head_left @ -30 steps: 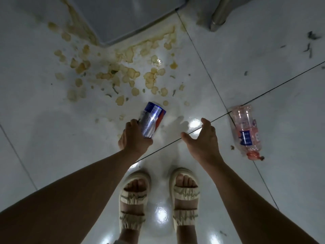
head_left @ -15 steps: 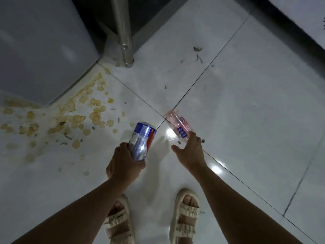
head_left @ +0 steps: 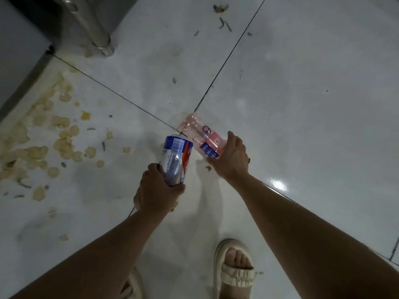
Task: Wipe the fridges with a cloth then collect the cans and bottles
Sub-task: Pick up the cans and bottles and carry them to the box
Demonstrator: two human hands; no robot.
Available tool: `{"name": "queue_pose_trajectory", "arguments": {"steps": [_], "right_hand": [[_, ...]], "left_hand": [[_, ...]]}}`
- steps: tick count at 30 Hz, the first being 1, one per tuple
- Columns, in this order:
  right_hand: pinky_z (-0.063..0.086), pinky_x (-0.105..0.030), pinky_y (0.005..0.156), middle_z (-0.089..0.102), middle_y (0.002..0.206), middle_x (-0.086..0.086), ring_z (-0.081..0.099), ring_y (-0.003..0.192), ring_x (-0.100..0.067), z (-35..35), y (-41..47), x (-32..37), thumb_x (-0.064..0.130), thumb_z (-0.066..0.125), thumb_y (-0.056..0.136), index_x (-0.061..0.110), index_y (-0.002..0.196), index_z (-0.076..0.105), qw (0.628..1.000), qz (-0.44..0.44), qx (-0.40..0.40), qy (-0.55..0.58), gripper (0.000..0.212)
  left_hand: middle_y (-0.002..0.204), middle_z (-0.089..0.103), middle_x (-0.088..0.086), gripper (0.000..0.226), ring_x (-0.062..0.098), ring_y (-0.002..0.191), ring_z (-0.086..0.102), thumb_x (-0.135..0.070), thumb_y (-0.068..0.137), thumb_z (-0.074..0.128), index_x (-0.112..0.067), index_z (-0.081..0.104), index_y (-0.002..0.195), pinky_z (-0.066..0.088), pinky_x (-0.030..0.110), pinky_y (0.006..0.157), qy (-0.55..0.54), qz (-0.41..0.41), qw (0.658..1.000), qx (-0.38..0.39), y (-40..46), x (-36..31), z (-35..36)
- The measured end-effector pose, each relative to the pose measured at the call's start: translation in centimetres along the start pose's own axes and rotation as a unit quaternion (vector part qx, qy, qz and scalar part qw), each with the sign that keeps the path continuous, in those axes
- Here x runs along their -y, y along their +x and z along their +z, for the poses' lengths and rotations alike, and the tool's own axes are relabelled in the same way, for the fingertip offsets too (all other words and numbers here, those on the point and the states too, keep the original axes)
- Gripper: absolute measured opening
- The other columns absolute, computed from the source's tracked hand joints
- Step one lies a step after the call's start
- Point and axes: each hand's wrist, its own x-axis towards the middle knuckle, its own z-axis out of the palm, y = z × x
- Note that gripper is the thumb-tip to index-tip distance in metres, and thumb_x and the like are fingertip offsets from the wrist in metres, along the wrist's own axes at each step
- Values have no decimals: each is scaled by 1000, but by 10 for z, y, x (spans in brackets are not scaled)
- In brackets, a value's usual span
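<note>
A: Right hand (head_left: 232,157) curls round the bottle (head_left: 199,137) down on the floor (head_left: 302,104); left hand (head_left: 158,190) grips the can (head_left: 176,160).

B: Both look empty, light, easily crushed. Hold mid-body, gently.

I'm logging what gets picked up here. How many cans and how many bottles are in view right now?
Cans: 1, the blue and silver can, held in the left hand.
Bottles: 1, the pink plastic bottle, gripped by the right hand.
Total: 2
</note>
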Motion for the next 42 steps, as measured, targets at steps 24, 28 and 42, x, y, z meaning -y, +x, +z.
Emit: {"name": "queue_pose_trajectory", "arguments": {"steps": [24,28,42], "right_hand": [[55,-32,73,58,112,-5,62,93,-23,-254,-173,68,42,75,73,12,124,41,984,53,7,171,69],[56,-36,76,59,107,-6,64,88,-25,-352,-232,81,42,76,71,12,119,43,974,55,-32,216,66],[57,-43,75,58,109,-5,64,88,-24,-550,-462,36,45,76,70,15,119,42,910,167,-213,314,67]], "left_hand": [[114,61,13,72,24,93,61,-33,66,81,-5,46,122,50,28,71,-7,52,998,-43,-151,-150,-198],[110,60,9,73,22,87,62,-38,65,81,-10,44,121,55,33,72,-14,75,996,-42,-208,-209,-254],[94,55,-2,58,15,73,56,-43,67,79,-20,43,107,47,25,61,11,260,964,56,-431,-353,-339]]}}
